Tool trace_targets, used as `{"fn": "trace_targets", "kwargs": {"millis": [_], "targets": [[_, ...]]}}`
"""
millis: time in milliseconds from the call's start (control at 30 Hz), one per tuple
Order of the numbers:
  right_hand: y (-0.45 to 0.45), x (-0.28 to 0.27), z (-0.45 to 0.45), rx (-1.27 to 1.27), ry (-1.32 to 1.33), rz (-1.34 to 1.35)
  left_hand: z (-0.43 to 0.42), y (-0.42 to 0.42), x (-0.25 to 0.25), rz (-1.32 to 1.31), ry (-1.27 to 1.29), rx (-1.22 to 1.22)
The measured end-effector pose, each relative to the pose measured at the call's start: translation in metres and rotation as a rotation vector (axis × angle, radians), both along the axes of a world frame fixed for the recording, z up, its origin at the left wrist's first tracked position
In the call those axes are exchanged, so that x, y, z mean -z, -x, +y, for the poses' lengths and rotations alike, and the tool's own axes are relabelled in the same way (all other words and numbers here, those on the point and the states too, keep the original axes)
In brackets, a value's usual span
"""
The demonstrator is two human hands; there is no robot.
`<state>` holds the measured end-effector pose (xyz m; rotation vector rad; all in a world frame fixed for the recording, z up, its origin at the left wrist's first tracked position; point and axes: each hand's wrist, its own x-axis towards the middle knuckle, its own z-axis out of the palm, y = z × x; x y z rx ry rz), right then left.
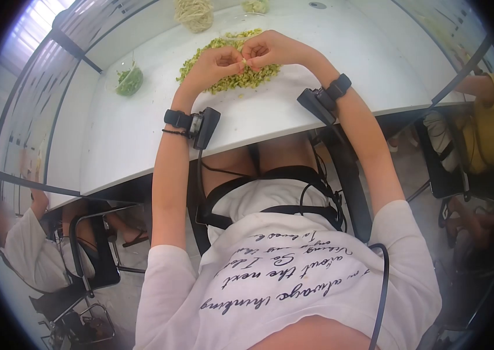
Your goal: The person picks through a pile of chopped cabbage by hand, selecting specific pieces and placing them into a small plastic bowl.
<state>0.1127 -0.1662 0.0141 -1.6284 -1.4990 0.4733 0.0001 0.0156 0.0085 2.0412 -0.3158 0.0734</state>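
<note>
Both of my hands meet over a pile of small green and yellow pieces [218, 86] spread on the white desk [258, 119]. My left hand [219, 65] is closed, thumb and fingers pinched together at the pile's near side. Opposite it, with fingertips almost touching, my right hand [267, 48] is pinched closed too. Anything between the fingertips is too small to make out. Each wrist wears a black strap with a dark device on it.
A clear bag with green contents [129, 80] lies left of the pile. Farther back are a beige, stringy bundle [194, 14] and a pale green bundle [254, 6]. Partitions edge the desk. A person [37, 251] sits at left, another in yellow [491, 122] at right.
</note>
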Motion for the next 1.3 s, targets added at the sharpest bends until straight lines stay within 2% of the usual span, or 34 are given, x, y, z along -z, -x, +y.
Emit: {"fn": "trace_targets", "kwargs": {"millis": [867, 1300], "targets": [[0.000, -0.004, -0.004, -0.115, 0.103, 0.043, 0.002, 0.002, -0.002, 0.043, -0.028, 0.086], [0.001, -0.005, -0.004, -0.068, 0.115, 0.093, -0.002, 0.005, -0.006, 0.055, -0.033, 0.027]]}}
